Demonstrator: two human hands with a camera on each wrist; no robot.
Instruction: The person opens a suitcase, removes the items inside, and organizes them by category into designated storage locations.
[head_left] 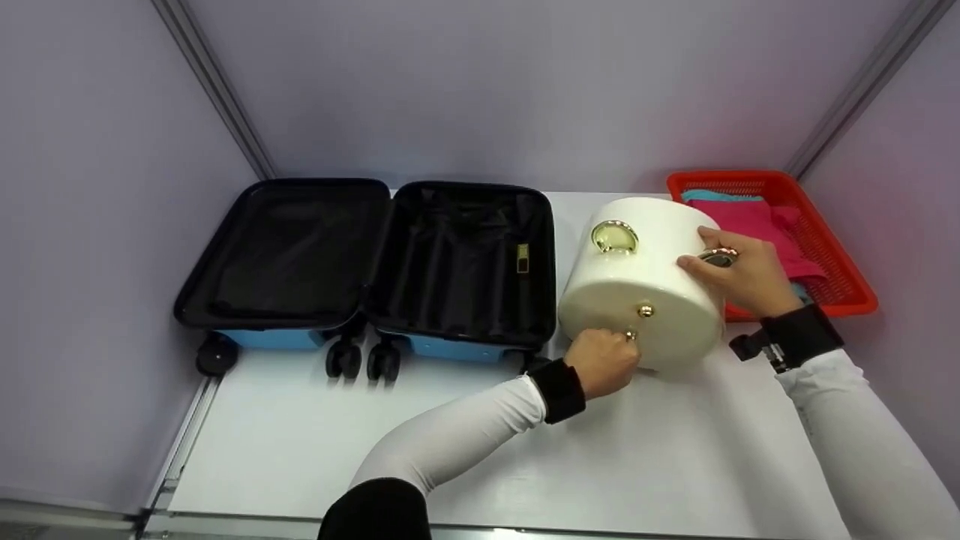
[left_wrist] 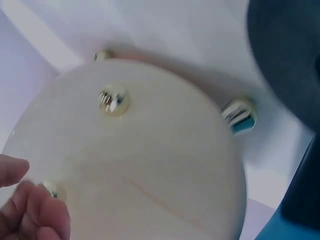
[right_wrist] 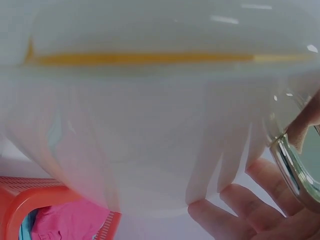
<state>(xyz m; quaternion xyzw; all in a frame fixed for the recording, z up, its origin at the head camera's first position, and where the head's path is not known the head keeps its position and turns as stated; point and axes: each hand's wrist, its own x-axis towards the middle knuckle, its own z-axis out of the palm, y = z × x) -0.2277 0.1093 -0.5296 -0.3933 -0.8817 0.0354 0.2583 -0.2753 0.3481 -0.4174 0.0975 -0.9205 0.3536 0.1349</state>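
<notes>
A glossy white drum-shaped container [head_left: 652, 259] lies tilted on its side, its round face [left_wrist: 145, 155] towards me. It has gold ring handles on its wall, one of them [head_left: 614, 235] uppermost, and small gold ball knobs, one of them [head_left: 646, 310] on the face. My left hand [head_left: 604, 361] is at the face, fingers curled beside a second gold knob [left_wrist: 55, 190]; a gap shows between thumb and fingers. My right hand [head_left: 742, 277] holds the container at a side ring handle [right_wrist: 295, 170], its fingers [right_wrist: 260, 205] spread along the wall.
Left of the container, a blue suitcase with black lining [head_left: 465, 262] lies spread out, its wheels [head_left: 343, 360] facing me. A red basket [head_left: 859, 281] with a pink cloth [head_left: 772, 236] and a blue cloth [head_left: 712, 196] stands behind at right. Panels wall in the white table [head_left: 465, 450].
</notes>
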